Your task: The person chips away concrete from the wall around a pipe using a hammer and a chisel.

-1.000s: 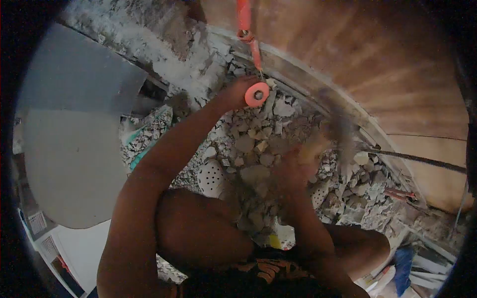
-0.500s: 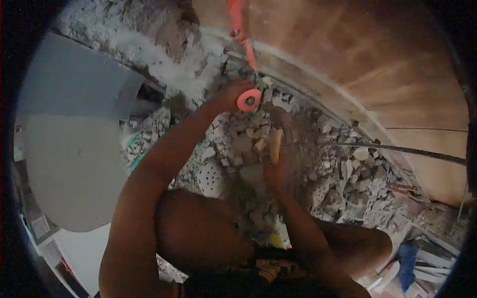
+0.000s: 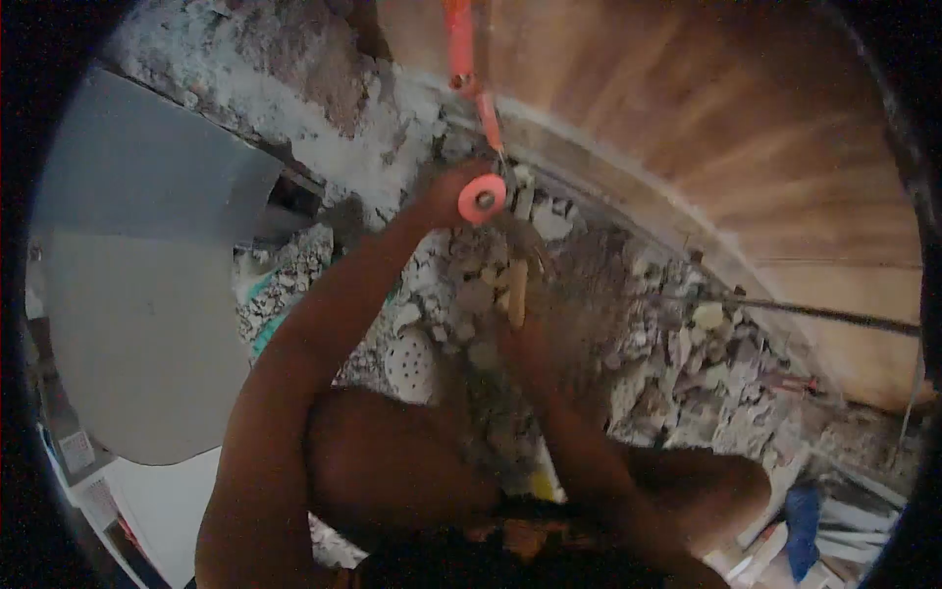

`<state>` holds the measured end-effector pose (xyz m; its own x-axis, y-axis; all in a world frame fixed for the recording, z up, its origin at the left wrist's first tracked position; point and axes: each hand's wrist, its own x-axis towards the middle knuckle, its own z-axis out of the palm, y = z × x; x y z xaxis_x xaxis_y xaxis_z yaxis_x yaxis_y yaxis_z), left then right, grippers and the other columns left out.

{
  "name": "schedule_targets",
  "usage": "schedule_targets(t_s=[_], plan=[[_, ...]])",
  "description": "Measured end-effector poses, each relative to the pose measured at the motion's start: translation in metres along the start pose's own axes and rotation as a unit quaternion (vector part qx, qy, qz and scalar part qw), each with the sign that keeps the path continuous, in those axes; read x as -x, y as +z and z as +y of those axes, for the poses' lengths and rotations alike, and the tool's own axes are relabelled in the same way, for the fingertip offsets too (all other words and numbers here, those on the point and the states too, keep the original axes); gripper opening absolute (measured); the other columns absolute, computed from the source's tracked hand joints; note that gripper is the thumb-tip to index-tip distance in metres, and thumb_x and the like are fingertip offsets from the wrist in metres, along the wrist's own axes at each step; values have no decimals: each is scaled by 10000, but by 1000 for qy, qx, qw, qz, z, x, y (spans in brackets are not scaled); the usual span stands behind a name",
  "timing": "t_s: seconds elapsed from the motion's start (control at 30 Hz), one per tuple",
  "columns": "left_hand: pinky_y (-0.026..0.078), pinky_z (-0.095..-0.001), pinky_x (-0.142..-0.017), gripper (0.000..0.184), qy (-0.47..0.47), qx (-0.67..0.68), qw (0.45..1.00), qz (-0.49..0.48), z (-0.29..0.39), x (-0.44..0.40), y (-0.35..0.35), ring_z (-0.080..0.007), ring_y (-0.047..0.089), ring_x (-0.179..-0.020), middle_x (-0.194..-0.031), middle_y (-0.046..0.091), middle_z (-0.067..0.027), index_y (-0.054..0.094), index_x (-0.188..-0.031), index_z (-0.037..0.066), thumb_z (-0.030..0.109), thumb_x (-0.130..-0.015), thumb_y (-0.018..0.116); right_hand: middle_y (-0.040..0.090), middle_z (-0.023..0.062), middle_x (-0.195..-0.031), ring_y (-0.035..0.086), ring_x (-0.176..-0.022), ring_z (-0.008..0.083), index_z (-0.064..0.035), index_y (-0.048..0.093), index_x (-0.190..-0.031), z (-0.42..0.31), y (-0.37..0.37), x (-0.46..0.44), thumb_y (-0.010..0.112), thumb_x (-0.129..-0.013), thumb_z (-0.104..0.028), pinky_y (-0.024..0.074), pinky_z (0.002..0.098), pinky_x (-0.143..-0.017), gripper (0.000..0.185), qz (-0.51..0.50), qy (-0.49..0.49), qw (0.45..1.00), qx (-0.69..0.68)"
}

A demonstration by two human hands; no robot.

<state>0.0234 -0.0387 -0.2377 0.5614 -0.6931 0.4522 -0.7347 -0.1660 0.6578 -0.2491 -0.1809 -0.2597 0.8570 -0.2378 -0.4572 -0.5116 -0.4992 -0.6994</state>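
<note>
My left hand [image 3: 446, 196] is wrapped round a tool with a round pink-orange guard [image 3: 482, 199], held upright over the rubble. My right hand [image 3: 517, 339], blurred by motion, grips the light wooden handle [image 3: 517, 293] of a hammer. The dark hammer head [image 3: 520, 236] is blurred and lies just below and right of the pink guard; whether the two touch I cannot tell. Broken stones [image 3: 476, 294] lie under both hands. An orange cord or strap [image 3: 461, 49] hangs down from the top, ending near my left hand.
A brown wooden panel [image 3: 667, 118] curves along the upper right, with a dark rod [image 3: 824, 312] reaching in from that side. Grey boards [image 3: 147, 344] stand at the left. White perforated shoes, one [image 3: 408, 365] plainly visible, rest in the rubble [image 3: 687, 383]. Blue cloth [image 3: 803, 530] lies lower right.
My right hand and the hammer have swung from the right towards my left hand. The pink guard and my left hand have shifted slightly left in view.
</note>
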Motion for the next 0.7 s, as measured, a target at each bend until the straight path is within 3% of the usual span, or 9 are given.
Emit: schedule_targets(t_s=[0.1, 0.17, 0.23, 0.3, 0.37, 0.47, 0.5, 0.53, 0.7], plan=[[467, -404, -857, 502, -105, 115, 984, -88, -21, 16, 1, -325, 573, -978, -1070, 563, -120, 560, -1103, 54, 167, -674, 794, 650, 132, -849, 623, -727, 209, 37, 613, -979, -12, -16, 20, 601, -894, -415, 496, 396, -611, 459, 45, 95, 994, -24], [465, -399, -879, 522, -51, 23, 997, -61, -18, 9, -5, -324, 564, -1021, -1101, 560, -120, 556, -1121, 59, 164, -669, 796, 644, 109, -826, 608, -699, 200, 20, 622, -925, -70, -57, 22, 604, -900, -399, 488, 380, -588, 421, 98, 124, 984, -77], [462, -395, -902, 543, -11, -58, 997, -42, -13, 14, -6, -322, 555, -1065, -1131, 556, -120, 552, -1139, 64, 161, -665, 798, 623, 82, -796, 577, -660, 200, -18, 606, -869, -108, -91, 31, 583, -912, -315, 471, 356, -563, 301, 86, -130, 930, -333], [427, -397, -1011, 702, -108, 9, 986, -123, -9, 15, -14, -273, 535, -1202, -1311, 535, -115, 491, -1315, 90, 267, -717, 813, 602, 55, -766, 547, -621, 199, -57, 590, -812, -129, -115, 36, 563, -924, -231, 454, 332, -538, 209, 63, -362, 752, -546], [434, -402, -983, 615, -84, 8, 992, -94, -5, 14, -11, -301, 528, -1174, -1228, 547, -123, 530, -1221, 76, 210, -690, 809, 591, 42, -751, 531, -601, 199, -76, 582, -784, -116, -118, 35, 553, -930, -189, 445, 320, -525, 187, 46, -463, 622, -630], [443, -405, -951, 513, -68, -13, 996, -50, 8, 11, -17, -327, 526, -1140, -1135, 567, -130, 580, -1119, 65, 156, -667, 806, 606, 88, -757, 573, -634, 267, -62, 606, -860, -60, -71, 18, 597, -885, -194, 478, 373, -562, 135, 13, -315, 806, -501], [445, -404, -947, 496, -76, -28, 996, -38, 15, 10, -18, -326, 530, -1135, -1123, 574, -129, 591, -1110, 68, 158, -671, 806, 609, 126, -764, 587, -657, 307, -43, 607, -891, -61, -42, 12, 619, -858, -203, 486, 406, -586, 164, 10, -161, 954, -254], [445, -404, -947, 496, -71, -29, 996, -37, 13, 16, -14, -326, 530, -1135, -1123, 574, -129, 591, -1110, 68, 158, -671, 806, 613, 164, -771, 602, -681, 347, -24, 607, -923, -52, -21, 2, 642, -832, -213, 493, 440, -610, 212, 10, 12, 1000, 19], [477, -400, -899, 420, -58, 44, 994, -85, -28, 33, -1, -307, 573, -1075, -1061, 604, -107, 620, -1055, 84, 196, -689, 792, 599, 217, -776, 611, -707, 376, 16, 590, -953, 33, 13, 22, 659, -805, -240, 488, 483, -642, 303, 54, 31, 998, -23]])
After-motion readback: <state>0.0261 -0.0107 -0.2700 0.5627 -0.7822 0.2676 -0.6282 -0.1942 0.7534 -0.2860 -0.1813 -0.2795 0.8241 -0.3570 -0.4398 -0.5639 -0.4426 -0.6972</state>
